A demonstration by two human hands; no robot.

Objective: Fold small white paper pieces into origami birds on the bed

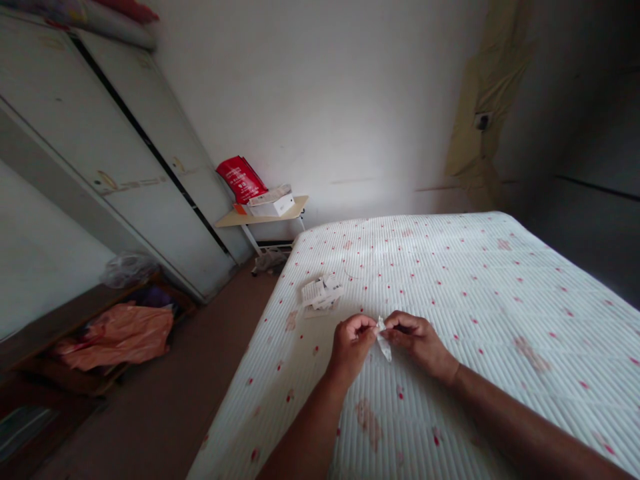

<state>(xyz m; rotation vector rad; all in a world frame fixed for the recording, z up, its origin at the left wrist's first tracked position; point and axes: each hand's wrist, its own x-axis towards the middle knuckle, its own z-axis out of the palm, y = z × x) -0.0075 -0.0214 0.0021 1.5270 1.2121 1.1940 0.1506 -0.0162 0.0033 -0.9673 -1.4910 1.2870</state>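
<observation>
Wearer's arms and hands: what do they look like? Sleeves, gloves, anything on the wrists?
Left hand and right hand ungloved. Left forearm and right forearm bare, with no sleeve in view. No watch, band or cable visible at either wrist. No ring discernible on the fingers.

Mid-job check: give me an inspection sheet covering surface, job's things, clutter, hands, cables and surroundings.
Surface: white ribbed fabric bed cover with red dots and pale brown figures.
Job's things: small white paper-like strip, in hand; heap of white printed paper scraps on the cover, ahead and to the left.
Clutter: red plastic packet with white lettering and white cardboard box on a small tan-topped table; crumpled orange plastic bag at left.
Hands: left hand and right hand both pinch the strip.
Cables: thin dark line at far right; cannot tell whether it is a cable.
Surroundings: pale grey wardrobe at left; white wall ahead, with a small wall socket.
</observation>
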